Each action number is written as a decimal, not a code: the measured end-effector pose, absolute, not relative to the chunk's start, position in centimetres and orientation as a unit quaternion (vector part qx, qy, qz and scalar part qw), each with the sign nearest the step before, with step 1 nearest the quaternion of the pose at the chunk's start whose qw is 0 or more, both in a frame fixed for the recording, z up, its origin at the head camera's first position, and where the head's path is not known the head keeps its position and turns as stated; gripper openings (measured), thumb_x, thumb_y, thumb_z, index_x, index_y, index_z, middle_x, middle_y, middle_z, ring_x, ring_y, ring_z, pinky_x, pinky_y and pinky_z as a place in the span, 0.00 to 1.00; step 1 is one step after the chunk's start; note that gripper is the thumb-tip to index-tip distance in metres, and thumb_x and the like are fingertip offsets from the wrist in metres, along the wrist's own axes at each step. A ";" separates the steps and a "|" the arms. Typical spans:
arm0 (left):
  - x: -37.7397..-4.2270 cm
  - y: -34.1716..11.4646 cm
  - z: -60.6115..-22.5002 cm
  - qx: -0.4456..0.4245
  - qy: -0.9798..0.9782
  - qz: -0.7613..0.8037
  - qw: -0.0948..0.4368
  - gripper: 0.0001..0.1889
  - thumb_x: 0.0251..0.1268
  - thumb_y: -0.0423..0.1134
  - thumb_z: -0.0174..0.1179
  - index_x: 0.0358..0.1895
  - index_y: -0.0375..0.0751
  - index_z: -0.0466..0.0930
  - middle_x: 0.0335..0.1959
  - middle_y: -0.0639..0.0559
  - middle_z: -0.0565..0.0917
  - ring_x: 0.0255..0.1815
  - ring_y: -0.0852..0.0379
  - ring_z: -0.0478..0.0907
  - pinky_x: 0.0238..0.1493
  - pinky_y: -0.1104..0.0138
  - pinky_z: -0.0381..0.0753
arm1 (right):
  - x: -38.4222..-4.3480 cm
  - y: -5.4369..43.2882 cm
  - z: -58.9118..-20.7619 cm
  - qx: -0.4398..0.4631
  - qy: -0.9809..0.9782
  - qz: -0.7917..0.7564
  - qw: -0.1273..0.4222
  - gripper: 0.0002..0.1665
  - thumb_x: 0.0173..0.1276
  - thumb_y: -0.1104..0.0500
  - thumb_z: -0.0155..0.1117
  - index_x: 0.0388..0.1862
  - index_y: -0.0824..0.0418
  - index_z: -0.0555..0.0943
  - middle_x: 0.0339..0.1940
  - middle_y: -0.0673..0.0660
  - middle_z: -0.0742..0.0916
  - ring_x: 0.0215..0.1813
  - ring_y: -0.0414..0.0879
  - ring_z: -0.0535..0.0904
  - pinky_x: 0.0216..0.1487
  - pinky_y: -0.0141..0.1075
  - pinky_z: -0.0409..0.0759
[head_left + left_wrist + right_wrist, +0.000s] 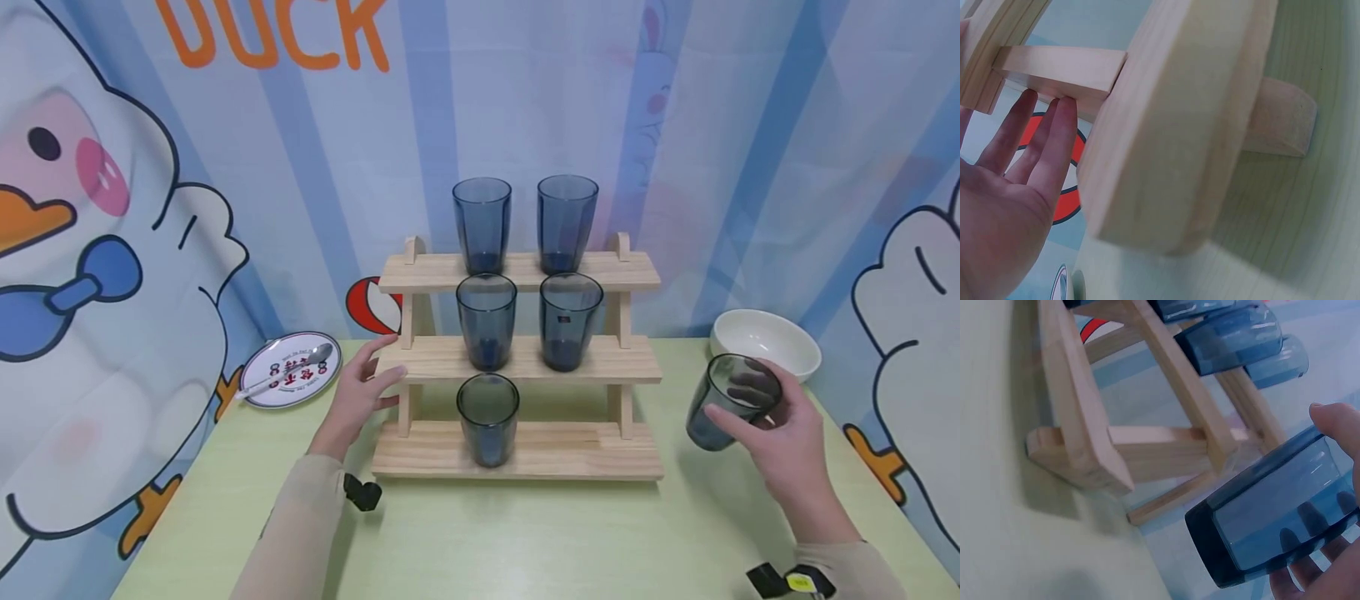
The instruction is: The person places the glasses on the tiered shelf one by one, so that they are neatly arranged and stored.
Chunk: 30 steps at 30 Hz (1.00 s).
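My right hand (787,446) grips a blue-grey drinking glass (712,417), thumb on one side and fingers on the other. The glass is tilted and held off the table, right of a three-tier wooden rack (585,454). In the right wrist view the held glass (1260,519) shows its dark thick base. My left hand (356,404) is at the rack's left side. In the left wrist view its nearly straight fingers (1054,144) touch an upright post (1060,65). Matching glasses stand on the rack: two on top, two in the middle, one glass (489,425) on the bottom tier, left of centre.
A white bowl (765,333) stands at the table's back right, behind the held glass. Back left lies a printed plate (262,358) with a spoon (300,364) on it. A cartoon-duck curtain (510,100) hangs behind the pale green table (510,542).
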<state>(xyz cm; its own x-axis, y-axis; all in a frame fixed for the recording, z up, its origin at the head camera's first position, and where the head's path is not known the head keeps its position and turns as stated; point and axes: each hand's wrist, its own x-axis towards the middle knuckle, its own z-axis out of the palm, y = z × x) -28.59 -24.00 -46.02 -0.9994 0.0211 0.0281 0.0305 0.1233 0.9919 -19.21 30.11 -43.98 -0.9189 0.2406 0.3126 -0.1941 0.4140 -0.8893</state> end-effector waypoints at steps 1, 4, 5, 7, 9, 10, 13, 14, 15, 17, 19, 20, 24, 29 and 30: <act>-28.6 -24.0 -46.0 -0.018 -0.750 -0.662 0.004 0.32 0.75 0.46 0.67 0.79 0.61 0.68 0.73 0.39 0.73 0.68 0.37 0.74 0.57 0.42 0.85 | -19.1 29.9 -43.7 -0.010 -0.815 0.543 0.202 0.49 0.66 0.64 0.78 0.82 0.47 0.66 0.59 0.38 0.77 0.54 0.30 0.79 0.46 0.19 0.81; -28.6 -24.0 -46.0 -0.017 -0.751 -0.661 0.004 0.32 0.75 0.46 0.67 0.79 0.61 0.68 0.73 0.39 0.73 0.69 0.37 0.74 0.58 0.43 0.85 | -18.6 29.0 -42.9 0.004 -0.813 0.545 0.208 0.49 0.65 0.66 0.78 0.81 0.48 0.66 0.59 0.40 0.77 0.55 0.32 0.79 0.47 0.19 0.81; -28.6 -24.0 -46.0 -0.016 -0.751 -0.661 0.004 0.32 0.75 0.46 0.67 0.79 0.61 0.68 0.73 0.39 0.73 0.68 0.37 0.74 0.58 0.43 0.85 | -18.5 28.7 -42.6 0.009 -0.812 0.544 0.210 0.49 0.65 0.66 0.78 0.81 0.49 0.66 0.59 0.40 0.78 0.55 0.33 0.79 0.47 0.19 0.81; -28.6 -24.0 -46.1 -0.015 -0.751 -0.660 0.005 0.32 0.75 0.46 0.67 0.78 0.62 0.68 0.73 0.39 0.73 0.68 0.37 0.74 0.57 0.43 0.85 | -18.2 28.1 -42.2 0.025 -0.812 0.542 0.214 0.49 0.65 0.67 0.78 0.81 0.50 0.67 0.59 0.41 0.79 0.56 0.34 0.80 0.47 0.19 0.81; -28.6 -24.1 -46.1 -0.015 -0.752 -0.659 0.004 0.32 0.75 0.46 0.67 0.79 0.62 0.68 0.73 0.39 0.73 0.69 0.37 0.74 0.57 0.43 0.86 | -18.1 27.6 -41.9 0.045 -0.802 0.555 0.214 0.48 0.64 0.69 0.77 0.80 0.52 0.68 0.59 0.42 0.81 0.56 0.35 0.81 0.49 0.20 0.81; -28.6 -24.1 -46.2 -0.015 -0.752 -0.659 0.003 0.32 0.75 0.46 0.67 0.78 0.62 0.68 0.73 0.39 0.73 0.68 0.37 0.74 0.57 0.43 0.86 | -18.1 27.3 -41.8 0.054 -0.797 0.562 0.214 0.48 0.64 0.70 0.77 0.80 0.53 0.69 0.59 0.43 0.82 0.57 0.35 0.82 0.49 0.20 0.81; -28.7 -24.1 -46.2 -0.016 -0.751 -0.660 0.005 0.32 0.75 0.46 0.67 0.78 0.63 0.69 0.73 0.40 0.73 0.68 0.37 0.74 0.56 0.43 0.86 | -18.2 26.5 -41.6 0.078 -0.783 0.582 0.208 0.47 0.62 0.73 0.77 0.79 0.56 0.69 0.59 0.44 0.84 0.57 0.36 0.83 0.51 0.21 0.82; -28.7 -24.0 -46.2 -0.017 -0.752 -0.659 0.005 0.32 0.75 0.46 0.67 0.78 0.63 0.69 0.73 0.40 0.73 0.68 0.37 0.74 0.56 0.43 0.86 | -18.2 26.2 -41.6 0.083 -0.778 0.588 0.204 0.48 0.62 0.74 0.76 0.79 0.57 0.69 0.59 0.45 0.84 0.57 0.36 0.83 0.51 0.21 0.82; -28.7 -24.0 -46.2 -0.017 -0.751 -0.660 0.006 0.31 0.75 0.46 0.67 0.78 0.63 0.69 0.72 0.40 0.73 0.68 0.37 0.75 0.56 0.43 0.86 | -18.3 26.0 -41.5 0.088 -0.777 0.590 0.202 0.48 0.62 0.74 0.76 0.79 0.58 0.69 0.59 0.45 0.84 0.57 0.36 0.83 0.51 0.21 0.82; -28.7 -24.0 -46.1 -0.017 -0.751 -0.660 0.007 0.31 0.75 0.46 0.67 0.77 0.63 0.69 0.72 0.40 0.73 0.68 0.37 0.74 0.56 0.42 0.86 | -18.4 25.4 -41.6 0.094 -0.780 0.585 0.199 0.47 0.62 0.73 0.77 0.78 0.59 0.69 0.59 0.44 0.85 0.57 0.36 0.83 0.51 0.22 0.82; -28.6 -24.0 -46.1 -0.019 -0.752 -0.659 0.006 0.31 0.75 0.45 0.67 0.78 0.63 0.69 0.73 0.40 0.73 0.69 0.37 0.74 0.57 0.42 0.85 | -18.6 24.8 -41.6 0.100 -0.785 0.580 0.192 0.47 0.62 0.73 0.77 0.78 0.59 0.70 0.58 0.44 0.85 0.57 0.37 0.83 0.51 0.22 0.82; -28.6 -24.0 -46.1 -0.019 -0.751 -0.660 0.006 0.31 0.75 0.45 0.67 0.78 0.63 0.69 0.73 0.40 0.73 0.69 0.37 0.74 0.57 0.42 0.85 | -18.6 24.6 -41.7 0.101 -0.788 0.577 0.189 0.46 0.62 0.72 0.78 0.78 0.59 0.70 0.59 0.44 0.85 0.57 0.37 0.83 0.51 0.23 0.82; -28.7 -24.0 -46.2 -0.019 -0.751 -0.660 0.005 0.32 0.75 0.45 0.66 0.78 0.62 0.68 0.73 0.39 0.73 0.69 0.37 0.74 0.58 0.41 0.85 | -18.9 23.4 -41.8 0.118 -0.793 0.569 0.183 0.46 0.60 0.70 0.79 0.76 0.59 0.72 0.58 0.48 0.85 0.57 0.39 0.84 0.51 0.24 0.82; -28.6 -24.0 -46.2 -0.019 -0.748 -0.663 0.006 0.31 0.75 0.45 0.67 0.78 0.62 0.69 0.73 0.40 0.73 0.69 0.37 0.75 0.58 0.41 0.85 | -19.1 21.9 -42.0 0.133 -0.791 0.573 0.167 0.46 0.59 0.69 0.81 0.76 0.56 0.73 0.58 0.54 0.86 0.57 0.40 0.83 0.51 0.25 0.82; -28.6 -24.0 -46.2 -0.019 -0.749 -0.663 0.005 0.31 0.75 0.45 0.67 0.78 0.62 0.68 0.73 0.40 0.73 0.69 0.37 0.75 0.58 0.41 0.85 | -19.2 21.6 -42.1 0.135 -0.790 0.575 0.162 0.46 0.59 0.68 0.81 0.76 0.56 0.72 0.59 0.55 0.85 0.57 0.40 0.83 0.51 0.26 0.82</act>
